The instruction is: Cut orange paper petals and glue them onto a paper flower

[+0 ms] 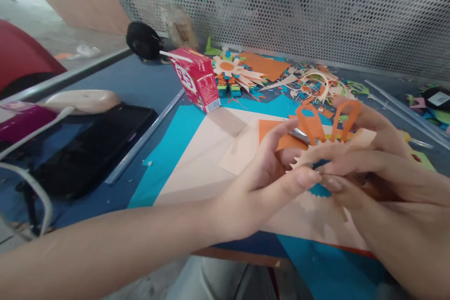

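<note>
Both hands meet over the table's front edge around a layered paper cut-out [330, 143], cream with toothed edges and orange looped strips standing up from it. My left hand [267, 183] pinches its left side with thumb and fingers. My right hand [365, 168] grips the right side, fingers wrapped under and over it. A blue layer shows beneath the cream one. A metal tool, perhaps scissors [300, 136], lies just behind the cut-out.
Cream [204, 164], blue [168, 150] and orange [267, 65] paper sheets cover the table. A red juice carton [197, 79] with a straw stands at the back. A finished paper flower [230, 72] and scraps [319, 82] lie behind. A black tablet [91, 150] lies at the left.
</note>
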{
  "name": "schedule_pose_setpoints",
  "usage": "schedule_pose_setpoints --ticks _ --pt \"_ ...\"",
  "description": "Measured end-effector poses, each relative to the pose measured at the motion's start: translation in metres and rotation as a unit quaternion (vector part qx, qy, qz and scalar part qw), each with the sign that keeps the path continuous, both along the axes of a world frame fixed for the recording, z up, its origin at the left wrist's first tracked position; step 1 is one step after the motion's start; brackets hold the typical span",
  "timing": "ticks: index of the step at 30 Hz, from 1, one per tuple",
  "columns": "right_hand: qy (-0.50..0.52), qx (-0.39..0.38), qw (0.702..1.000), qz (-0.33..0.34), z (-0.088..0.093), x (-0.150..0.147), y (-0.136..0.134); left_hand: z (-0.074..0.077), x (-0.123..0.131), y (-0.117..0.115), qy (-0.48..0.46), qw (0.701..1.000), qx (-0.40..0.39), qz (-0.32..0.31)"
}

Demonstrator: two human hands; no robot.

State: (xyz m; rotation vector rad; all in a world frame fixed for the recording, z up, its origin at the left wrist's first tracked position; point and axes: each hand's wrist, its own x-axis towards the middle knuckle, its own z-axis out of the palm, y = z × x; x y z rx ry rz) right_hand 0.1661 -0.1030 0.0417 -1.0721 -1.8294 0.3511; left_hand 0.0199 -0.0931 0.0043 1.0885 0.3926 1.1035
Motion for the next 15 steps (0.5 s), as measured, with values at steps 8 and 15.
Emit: schedule_pose_setpoints --ticks 8,15 --pt "0.053 -0.059 0.997 0.012 -0.0028 0.0021 0.0005 -0.0003 -0.0003 0.0008 -0.014 0.999 0.017 -0.024" --pt "0.106 -0.102 0.989 0.018 -0.0058 -0.0041 0.0015 0.0018 0.0047 -0.0013 0.014 0.999 0.025 0.031"
